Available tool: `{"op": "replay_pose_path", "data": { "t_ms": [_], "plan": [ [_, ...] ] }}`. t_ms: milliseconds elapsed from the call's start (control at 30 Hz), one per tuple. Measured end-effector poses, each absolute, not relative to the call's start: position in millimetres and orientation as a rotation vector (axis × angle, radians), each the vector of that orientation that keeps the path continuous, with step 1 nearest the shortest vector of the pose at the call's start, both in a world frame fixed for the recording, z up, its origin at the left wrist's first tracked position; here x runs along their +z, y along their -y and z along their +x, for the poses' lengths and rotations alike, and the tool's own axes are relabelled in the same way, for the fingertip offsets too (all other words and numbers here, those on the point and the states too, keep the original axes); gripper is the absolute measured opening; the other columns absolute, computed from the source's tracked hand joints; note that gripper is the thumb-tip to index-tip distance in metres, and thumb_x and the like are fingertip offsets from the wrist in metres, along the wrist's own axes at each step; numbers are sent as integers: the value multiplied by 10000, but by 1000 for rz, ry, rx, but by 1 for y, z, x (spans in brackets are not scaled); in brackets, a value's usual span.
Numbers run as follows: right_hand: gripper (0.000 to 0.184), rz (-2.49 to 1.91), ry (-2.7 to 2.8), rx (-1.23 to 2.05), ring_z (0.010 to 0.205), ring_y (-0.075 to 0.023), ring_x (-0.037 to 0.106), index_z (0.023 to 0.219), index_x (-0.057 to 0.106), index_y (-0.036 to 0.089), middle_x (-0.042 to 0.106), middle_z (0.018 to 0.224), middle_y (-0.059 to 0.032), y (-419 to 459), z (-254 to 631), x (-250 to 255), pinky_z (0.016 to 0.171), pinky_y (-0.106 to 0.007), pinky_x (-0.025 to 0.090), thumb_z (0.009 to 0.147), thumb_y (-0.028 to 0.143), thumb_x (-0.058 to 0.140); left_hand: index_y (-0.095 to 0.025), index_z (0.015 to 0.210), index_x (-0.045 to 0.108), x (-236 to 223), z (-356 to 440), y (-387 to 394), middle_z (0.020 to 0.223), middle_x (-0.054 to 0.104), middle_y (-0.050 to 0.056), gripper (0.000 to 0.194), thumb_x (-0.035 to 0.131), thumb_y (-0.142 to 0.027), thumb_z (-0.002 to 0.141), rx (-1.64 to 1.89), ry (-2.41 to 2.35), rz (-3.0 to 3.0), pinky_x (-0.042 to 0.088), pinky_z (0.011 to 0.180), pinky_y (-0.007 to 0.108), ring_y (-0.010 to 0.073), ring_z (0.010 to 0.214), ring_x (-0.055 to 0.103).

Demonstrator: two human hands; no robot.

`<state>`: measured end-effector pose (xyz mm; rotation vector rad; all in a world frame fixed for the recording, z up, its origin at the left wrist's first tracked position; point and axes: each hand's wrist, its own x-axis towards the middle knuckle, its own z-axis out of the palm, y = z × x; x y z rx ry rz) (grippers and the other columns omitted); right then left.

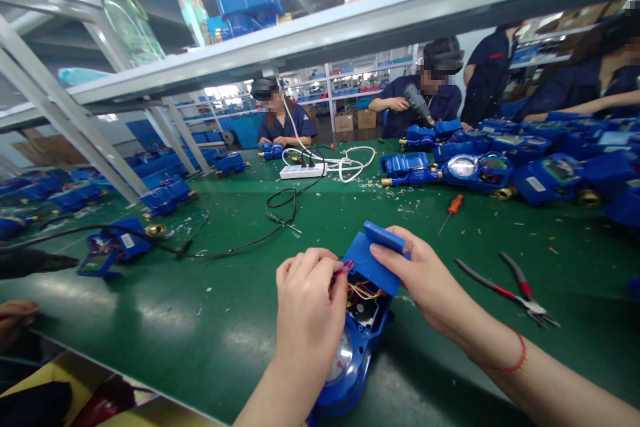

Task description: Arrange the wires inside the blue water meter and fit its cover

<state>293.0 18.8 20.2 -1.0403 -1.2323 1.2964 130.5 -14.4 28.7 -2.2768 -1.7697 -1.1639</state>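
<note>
- From where I stand, the blue meter (369, 351) sits on the green bench (225, 307), right in front of the worker, its wiring compartment uncovered and its round clear window (344, 353) partly behind the left wrist.
- The left forearm comes up from the near edge of the bench, leaning a little to the right, with the back of the left hand (313, 300) turned up toward the worker's eyes.
- Those left fingers are bent and drawn together, thumb and fingertips closed narrowly around the thin pinkish-red wires (348, 267) at the compartment's left side.
- The right forearm reaches in at a long slant from the lower right, a red cord bracelet (523, 353) around it above the wrist.
- The right hand (417, 270) grips the blue cover (385, 240), thumb laid flat across the near face, the other fingers mostly hidden behind; the piece is held tilted over the far end of the meter.
- More coloured wires (365, 290) show in the compartment, between the two hands.
- To the right of that forearm lie pliers (529, 303), handles spread, and farther off an orange-handled screwdriver (455, 205).
</note>
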Motion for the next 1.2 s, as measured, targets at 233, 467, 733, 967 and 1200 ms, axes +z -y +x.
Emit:
{"op": "replay_pose_path", "data": {
  "t_ms": [233,467,733,967,1200],
  "plan": [
    [208,-1021,1438,854,579,-112,529,895,503,197,565,712,35,-5,288,20,500,-191,420,764,289,634,-211,865,590,26,126,23,1018,610,60,115,494,-157,898,-1105,1719,-2396,385,870,459,258,995,570],
    [238,-789,1618,289,644,-108,571,1032,492,239,581,819,25,4,285,-5,555,-186,438,836,153,595,-207,712,551,33,133,25,964,536,43,279,426,-326,932,-1525,2125,-2555,394,874,411,236,963,548],
    [230,-599,1854,366,889,-180,609,871,442,231,622,1042,-43,6,288,-17,760,-305,488,835,102,629,-205,649,537,28,135,33,904,537,41,263,448,-292,881,-1740,2131,-2389,383,843,403,241,914,545],
    [193,-574,1949,330,988,-200,597,883,502,234,613,1136,-60,8,290,-21,806,-326,474,824,72,588,-191,571,508,30,133,32,847,539,41,290,467,-246,853,-1871,2137,-2428,391,784,333,213,864,535],
    [265,-556,1903,395,976,-178,584,910,468,249,625,1111,-19,7,288,-18,828,-304,460,823,46,614,-183,578,530,34,133,29,848,512,48,283,476,-252,848,-2060,2145,-2492,399,781,298,201,874,523]
  ]
}}
